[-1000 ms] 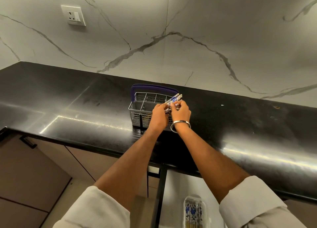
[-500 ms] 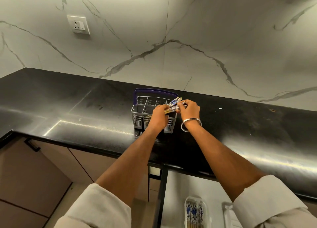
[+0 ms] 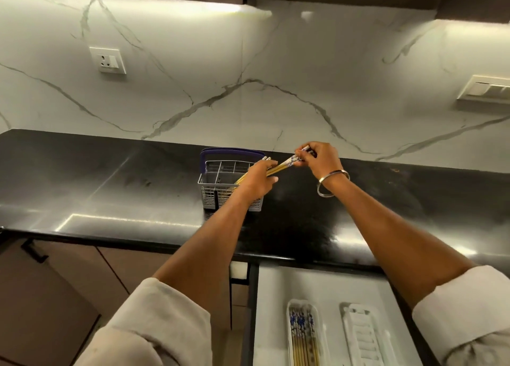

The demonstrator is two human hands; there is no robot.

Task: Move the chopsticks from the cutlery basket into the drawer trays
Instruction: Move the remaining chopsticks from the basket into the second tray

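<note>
A grey cutlery basket [image 3: 218, 183] with a purple handle stands on the black counter. My right hand [image 3: 317, 156] pinches the blue-and-white tops of a bundle of chopsticks [image 3: 278, 167], lifted slantwise half out of the basket's right side. My left hand [image 3: 258, 181] is closed around their yellow shafts above the basket. Below the counter the drawer [image 3: 276, 288] is open. Its left white tray [image 3: 289, 338] holds several chopsticks [image 3: 303, 335]; the ribbed tray [image 3: 364, 335] beside it has none.
The black counter [image 3: 110, 189] runs left to right under a marble backsplash with a socket [image 3: 108, 60] and a switch plate [image 3: 485, 90]. Brown cabinet fronts with a black handle [image 3: 33, 251] sit lower left. My white sleeves fill the bottom corners.
My right hand has drawn the chopsticks up and to the right, partly out of the basket. My head has tilted down, so more of the open drawer shows.
</note>
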